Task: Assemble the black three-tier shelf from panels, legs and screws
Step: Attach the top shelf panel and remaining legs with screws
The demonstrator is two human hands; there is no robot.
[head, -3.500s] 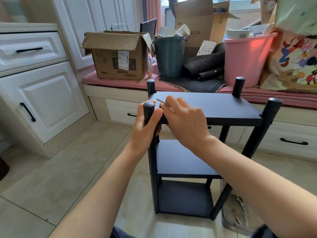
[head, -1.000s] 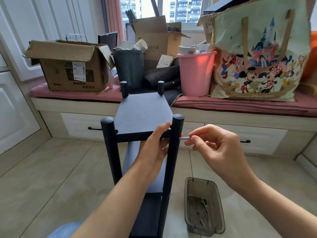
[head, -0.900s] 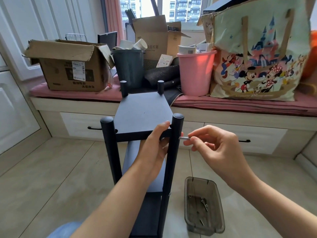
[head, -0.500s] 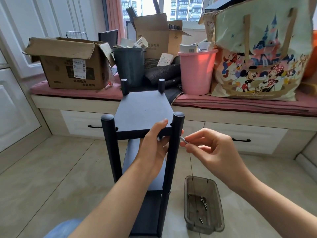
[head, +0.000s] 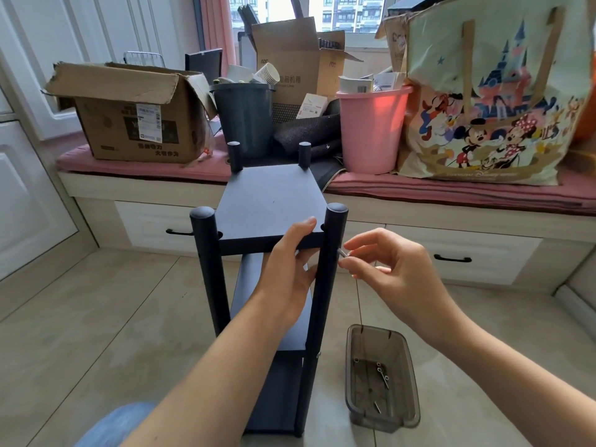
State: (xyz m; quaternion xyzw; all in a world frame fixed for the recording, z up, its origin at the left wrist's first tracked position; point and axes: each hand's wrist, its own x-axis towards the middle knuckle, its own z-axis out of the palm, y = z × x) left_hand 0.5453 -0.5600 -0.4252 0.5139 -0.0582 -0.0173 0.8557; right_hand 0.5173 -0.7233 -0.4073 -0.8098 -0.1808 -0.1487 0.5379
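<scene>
The screw (head: pixel 342 252) is pinched by the right hand (head: pixel 392 269), its long axis level, tip toward the shelf's near right leg (head: pixel 325 285); the top panel (head: pixel 271 204) is gripped by the left hand (head: pixel 290 269).

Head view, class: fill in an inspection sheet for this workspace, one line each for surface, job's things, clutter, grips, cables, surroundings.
Surface: tiled floor.
Job's things: black shelf upright, three panels fitted; tray right of it with loose screws.
Clutter: carton, grey bin, pink bin, cartoon bag on the bench.
Grips: left hand holds the top panel's front edge; right hand pinches a screw at the front right leg.
Cables: nothing seen.
Surroundings: white cabinets, window.
</scene>
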